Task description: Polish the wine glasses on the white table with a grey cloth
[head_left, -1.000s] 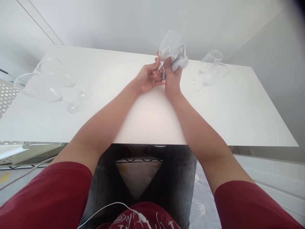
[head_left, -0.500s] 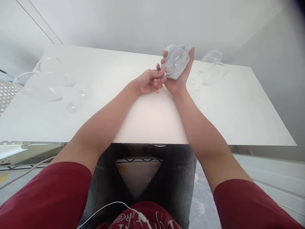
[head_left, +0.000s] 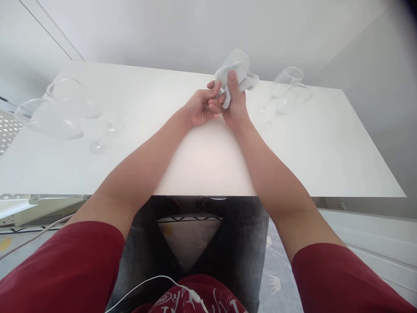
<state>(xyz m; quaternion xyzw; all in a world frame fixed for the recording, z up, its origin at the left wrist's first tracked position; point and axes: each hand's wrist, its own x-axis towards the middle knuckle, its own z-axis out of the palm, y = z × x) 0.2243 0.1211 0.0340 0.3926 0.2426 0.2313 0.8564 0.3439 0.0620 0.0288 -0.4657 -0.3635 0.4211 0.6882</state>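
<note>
Above the far middle of the white table (head_left: 202,161) I hold a clear wine glass (head_left: 238,58) with a pale cloth (head_left: 228,82) wrapped round its bowl. My right hand (head_left: 235,106) is closed on the cloth and the bowl, thumb pressed up over the cloth. My left hand (head_left: 203,106) sits just left of it, fingers pinched at the foot of the glass, whose stem is mostly hidden between the two hands.
Two clear wine glasses (head_left: 58,108) lie on their sides at the table's left end. Two more wine glasses (head_left: 289,89) lie at the far right. A white cable (head_left: 156,280) runs across my lap below the table's near edge.
My right hand has turned from palm-up, cupping the bowl in the cloth, to thumb-up with the bowl standing higher. My left hand stays at the stem.
</note>
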